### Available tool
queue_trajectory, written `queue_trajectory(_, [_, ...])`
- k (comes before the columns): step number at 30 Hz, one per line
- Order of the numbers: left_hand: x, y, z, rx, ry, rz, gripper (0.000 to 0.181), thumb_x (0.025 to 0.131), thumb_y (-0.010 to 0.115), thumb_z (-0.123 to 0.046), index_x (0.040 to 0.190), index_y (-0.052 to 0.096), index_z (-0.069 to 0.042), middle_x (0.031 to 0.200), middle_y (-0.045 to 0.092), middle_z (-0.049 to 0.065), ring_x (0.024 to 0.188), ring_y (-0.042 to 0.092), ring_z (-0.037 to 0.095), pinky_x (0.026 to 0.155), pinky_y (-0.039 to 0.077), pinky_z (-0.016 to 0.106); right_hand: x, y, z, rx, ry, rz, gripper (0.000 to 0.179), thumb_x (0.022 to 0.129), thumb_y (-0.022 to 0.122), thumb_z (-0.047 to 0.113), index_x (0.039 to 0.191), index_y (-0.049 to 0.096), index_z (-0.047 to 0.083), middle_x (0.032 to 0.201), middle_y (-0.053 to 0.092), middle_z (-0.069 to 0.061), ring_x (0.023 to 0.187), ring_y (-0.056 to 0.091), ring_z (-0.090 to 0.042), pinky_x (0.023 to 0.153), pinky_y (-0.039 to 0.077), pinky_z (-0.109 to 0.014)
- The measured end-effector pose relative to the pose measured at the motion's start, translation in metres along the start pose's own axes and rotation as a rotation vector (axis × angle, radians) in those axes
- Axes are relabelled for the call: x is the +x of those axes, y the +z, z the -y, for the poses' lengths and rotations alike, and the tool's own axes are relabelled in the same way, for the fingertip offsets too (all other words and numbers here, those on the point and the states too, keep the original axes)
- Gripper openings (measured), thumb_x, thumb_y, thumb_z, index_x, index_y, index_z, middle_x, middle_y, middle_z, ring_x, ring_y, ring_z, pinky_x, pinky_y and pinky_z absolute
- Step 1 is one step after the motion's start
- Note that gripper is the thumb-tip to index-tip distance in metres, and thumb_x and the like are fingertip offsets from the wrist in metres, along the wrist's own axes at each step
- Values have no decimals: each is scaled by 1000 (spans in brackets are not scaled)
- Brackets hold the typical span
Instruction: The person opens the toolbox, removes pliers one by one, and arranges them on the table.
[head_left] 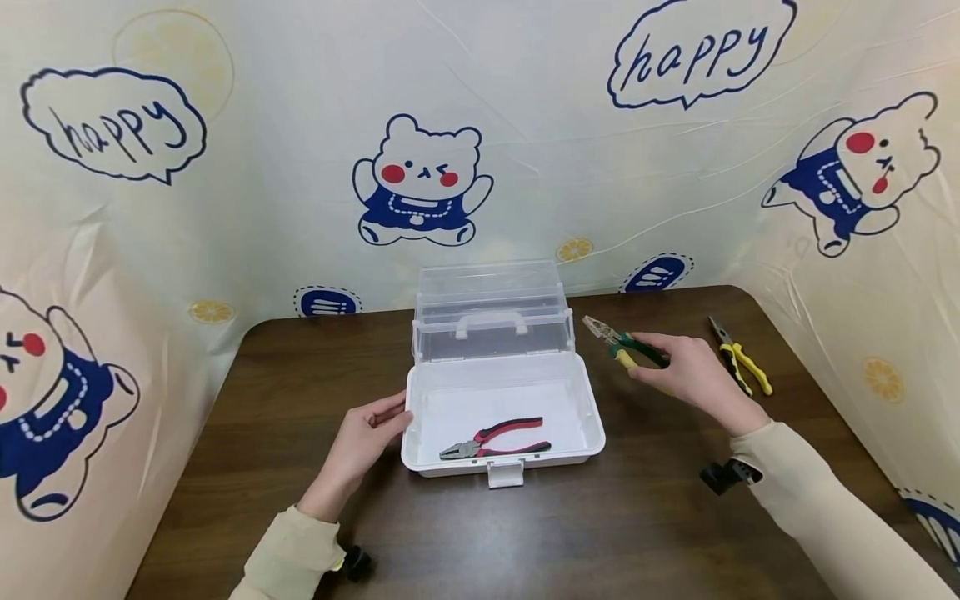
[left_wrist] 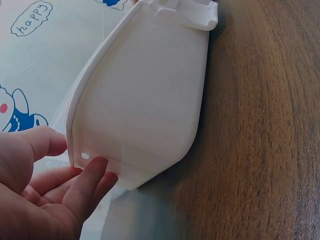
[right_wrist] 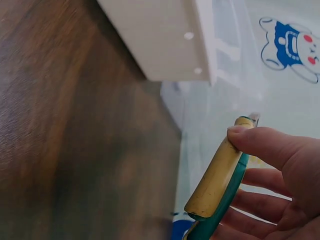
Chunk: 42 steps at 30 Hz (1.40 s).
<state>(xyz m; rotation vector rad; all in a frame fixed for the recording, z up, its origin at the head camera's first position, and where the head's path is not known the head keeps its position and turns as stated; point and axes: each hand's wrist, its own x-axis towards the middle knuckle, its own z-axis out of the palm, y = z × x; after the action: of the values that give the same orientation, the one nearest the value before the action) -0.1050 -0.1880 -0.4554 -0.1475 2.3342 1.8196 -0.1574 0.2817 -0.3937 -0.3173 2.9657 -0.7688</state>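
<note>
A white plastic toolbox (head_left: 502, 392) stands on the table with its clear lid (head_left: 491, 292) raised at the back. Inside lie red-and-black-handled pliers (head_left: 495, 442), jaws toward the left. My left hand (head_left: 363, 437) grips the box's left end; the left wrist view shows the thumb at the rim (left_wrist: 72, 120) and fingers against the outer wall. To the right of the box, my right hand (head_left: 693, 375) holds green-and-yellow-handled pliers (head_left: 618, 340) above the table, their jaws pointing left and away. In the right wrist view, my thumb presses the yellow handle (right_wrist: 215, 175).
Yellow-and-black long-nose pliers (head_left: 738, 358) lie at the far right of the brown table (head_left: 637, 525), beyond my right hand. A white latch (head_left: 506, 474) juts from the box's front. Printed cloth (head_left: 525, 167) hangs behind and at both sides.
</note>
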Motion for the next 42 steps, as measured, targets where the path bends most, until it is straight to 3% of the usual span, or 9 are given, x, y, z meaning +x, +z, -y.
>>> queue_trajectory(7, [1,0,0,9,-9,1,46,101,68,-9,144,59,3,137,65,26,115,68,23,88,60,27,-1,8,-28,7,82,-22,64,95,77,36,145,59,0,123,68,-28,87,58,-32,67,48,-36])
queue_trajectory(14, [-1,0,-1,-8,-1,13,47,101,68,-9,144,58,5,137,64,27,116,68,26,85,60,26,7,18,-57,32,172,-29,68,97,74,38,145,55,-7,125,67,-31,93,61,-34,80,55,-51])
queue_trajectory(22, [-1,-1,-1,1,-7,15,47,101,69,-10,144,58,4,137,64,27,116,68,26,87,61,29,19,26,-79,-37,277,-79,67,97,73,35,137,57,-16,128,62,-38,103,63,-51,87,52,-64])
queue_trajectory(32, [-1,-1,-1,6,-13,16,47,101,69,-11,144,58,4,137,64,26,115,68,23,88,60,28,26,29,-87,-127,325,-112,54,96,74,33,120,66,-15,108,69,-36,86,65,-49,71,53,-59])
queue_trajectory(35, [-2,-1,-1,0,-10,14,47,101,69,-11,145,58,4,137,64,26,115,68,24,87,61,29,28,30,-84,-141,335,-107,54,97,74,31,121,65,-16,109,68,-37,90,65,-50,75,53,-61])
queue_trajectory(42, [0,-1,0,10,-8,15,47,101,69,-11,145,58,3,138,64,26,116,68,24,88,60,28,25,35,-84,-138,325,-96,62,99,72,28,137,55,-18,131,58,-41,110,60,-58,94,49,-68])
